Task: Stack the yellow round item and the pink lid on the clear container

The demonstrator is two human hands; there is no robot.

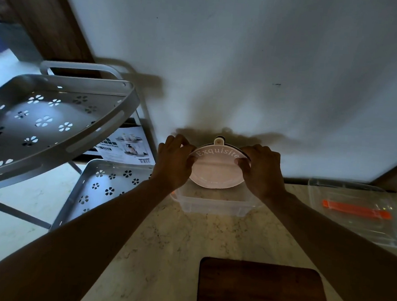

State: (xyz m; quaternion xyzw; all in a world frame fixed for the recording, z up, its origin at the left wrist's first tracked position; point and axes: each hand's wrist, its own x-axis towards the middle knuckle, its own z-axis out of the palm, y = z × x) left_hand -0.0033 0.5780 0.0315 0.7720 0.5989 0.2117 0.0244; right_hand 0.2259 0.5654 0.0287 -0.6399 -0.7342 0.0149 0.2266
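A round pink lid (216, 172) with the word "Exquisite" on it is held tilted over the clear container (215, 204), which stands on the marble counter near the wall. My left hand (174, 162) grips the lid's left edge and my right hand (262, 170) grips its right edge. A small pale tab (219, 141) pokes up behind the lid's top edge. I cannot make out a yellow round item; anything under or behind the lid is hidden.
A grey perforated shelf rack (54, 121) stands to the left, with a lower tray (110, 184) and a printed box (127, 145). A clear lid with an orange strip (355, 210) lies at the right. A dark wooden board (262, 293) sits at the counter's near edge.
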